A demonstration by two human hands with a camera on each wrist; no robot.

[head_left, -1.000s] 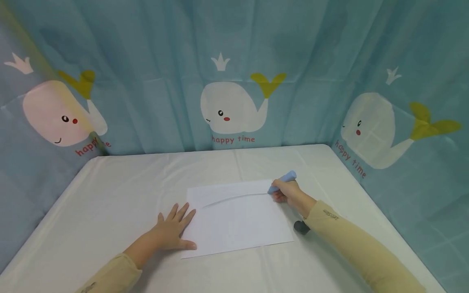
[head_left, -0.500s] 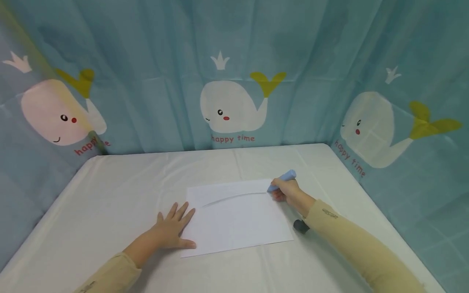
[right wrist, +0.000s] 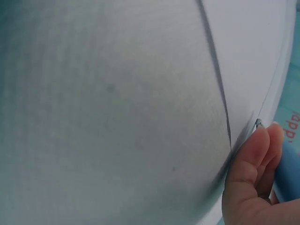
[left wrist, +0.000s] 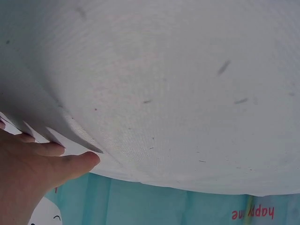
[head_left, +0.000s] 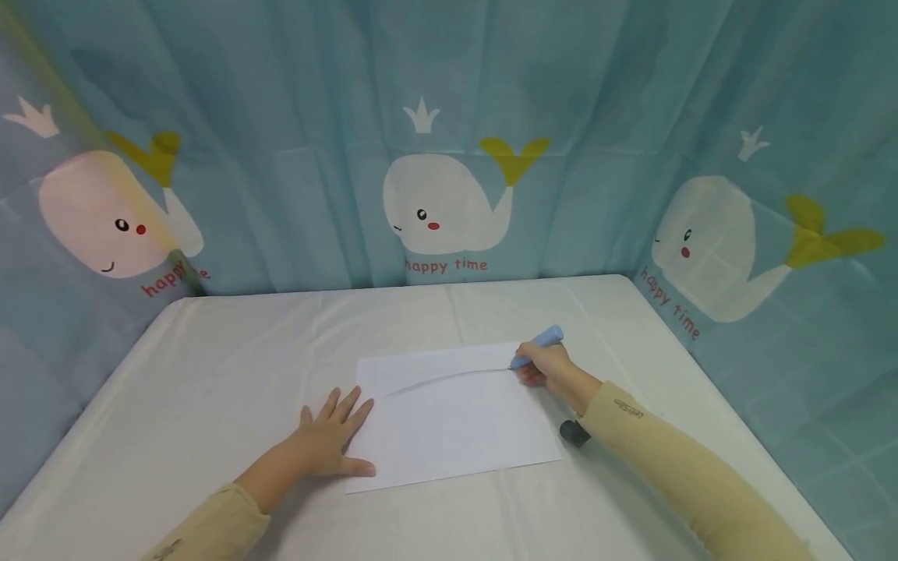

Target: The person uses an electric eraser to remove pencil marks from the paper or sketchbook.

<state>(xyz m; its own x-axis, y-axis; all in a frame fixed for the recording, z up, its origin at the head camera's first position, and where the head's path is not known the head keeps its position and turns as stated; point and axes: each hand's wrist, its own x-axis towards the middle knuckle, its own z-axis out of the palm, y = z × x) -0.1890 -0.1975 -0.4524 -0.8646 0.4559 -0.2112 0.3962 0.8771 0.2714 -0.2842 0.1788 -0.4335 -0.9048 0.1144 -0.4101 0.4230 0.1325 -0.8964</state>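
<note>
A white sheet of paper (head_left: 449, 428) lies flat on the table. My left hand (head_left: 326, 444) rests palm down at its left edge, fingers spread, with the thumb and fingertips on the sheet. At the upper right of the paper my right hand (head_left: 549, 366) grips a thick light-blue pen-shaped tool (head_left: 546, 337), tilted up to the right. Its small metal tip (right wrist: 258, 123), seen in the right wrist view, is down at the paper. From that tip a thin grey curved line (head_left: 449, 378) runs left across the sheet; I cannot tell whether it is drawn or slit.
A white cloth covers the table (head_left: 231, 366). Blue curtains (head_left: 302, 202) printed with whales hang behind it and at both sides. Beneath my right sleeve (head_left: 666, 460) shows a small dark object (head_left: 574, 432).
My right hand and the blue tool have shifted very slightly left. The left hand stays in place on the paper, and the grey line looks the same.
</note>
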